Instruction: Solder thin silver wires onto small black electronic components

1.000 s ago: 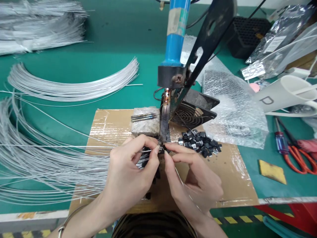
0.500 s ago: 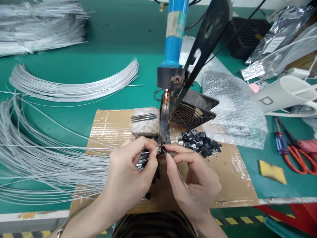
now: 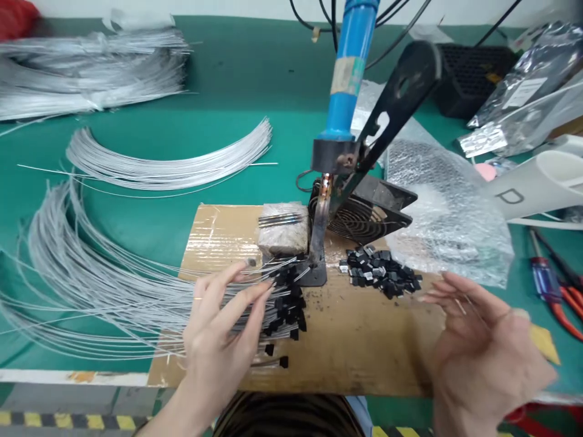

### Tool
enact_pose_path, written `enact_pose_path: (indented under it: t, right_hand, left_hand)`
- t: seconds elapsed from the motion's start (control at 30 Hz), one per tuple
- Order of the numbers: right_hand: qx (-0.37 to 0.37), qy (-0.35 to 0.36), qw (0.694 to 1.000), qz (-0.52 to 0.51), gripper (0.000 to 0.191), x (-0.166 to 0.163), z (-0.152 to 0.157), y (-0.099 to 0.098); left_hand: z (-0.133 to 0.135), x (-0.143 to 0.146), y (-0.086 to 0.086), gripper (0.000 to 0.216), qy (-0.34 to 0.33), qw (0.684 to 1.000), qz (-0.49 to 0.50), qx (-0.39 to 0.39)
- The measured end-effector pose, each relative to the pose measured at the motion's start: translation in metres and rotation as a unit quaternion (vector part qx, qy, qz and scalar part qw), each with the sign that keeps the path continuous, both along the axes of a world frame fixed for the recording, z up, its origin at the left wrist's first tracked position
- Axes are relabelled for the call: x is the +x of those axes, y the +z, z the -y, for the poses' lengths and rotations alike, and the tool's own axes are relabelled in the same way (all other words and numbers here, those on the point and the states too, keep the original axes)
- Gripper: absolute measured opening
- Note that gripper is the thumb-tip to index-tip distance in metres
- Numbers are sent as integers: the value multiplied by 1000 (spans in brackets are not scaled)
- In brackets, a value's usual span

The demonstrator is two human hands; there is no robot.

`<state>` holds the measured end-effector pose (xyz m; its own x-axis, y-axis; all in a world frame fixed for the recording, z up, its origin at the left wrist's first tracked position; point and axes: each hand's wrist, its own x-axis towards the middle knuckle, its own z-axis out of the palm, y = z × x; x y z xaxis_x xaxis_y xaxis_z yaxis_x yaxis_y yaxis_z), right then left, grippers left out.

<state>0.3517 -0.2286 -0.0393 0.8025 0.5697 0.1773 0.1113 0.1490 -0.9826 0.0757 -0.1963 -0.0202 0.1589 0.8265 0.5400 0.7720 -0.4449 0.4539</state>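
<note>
The left hand (image 3: 223, 328) is lying spread and loose on the silver wires (image 3: 113, 297), their black-capped ends (image 3: 286, 300) just beyond its fingertips. The right hand (image 3: 483, 346) is hovering open and blurred. The wires are looking light and springy, so I'd pinch near the caps.

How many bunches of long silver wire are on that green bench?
3: a stack back left, a curved bunch mid-bench, a fan under the left hand; others may be hidden.
</note>
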Motion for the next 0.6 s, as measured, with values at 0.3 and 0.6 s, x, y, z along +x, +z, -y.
enact_pose_path:
  t: [0.3, 0.6]
  right_hand:
    - [-31, 19, 999, -31, 47, 8, 3, -14]
    - [-59, 29, 998, -14, 36, 8, 4, -14]
  left_hand:
    - [-107, -51, 27, 17, 91, 991, -94, -38]
    - [-251, -71, -8, 38, 108, 967, -141, -181]
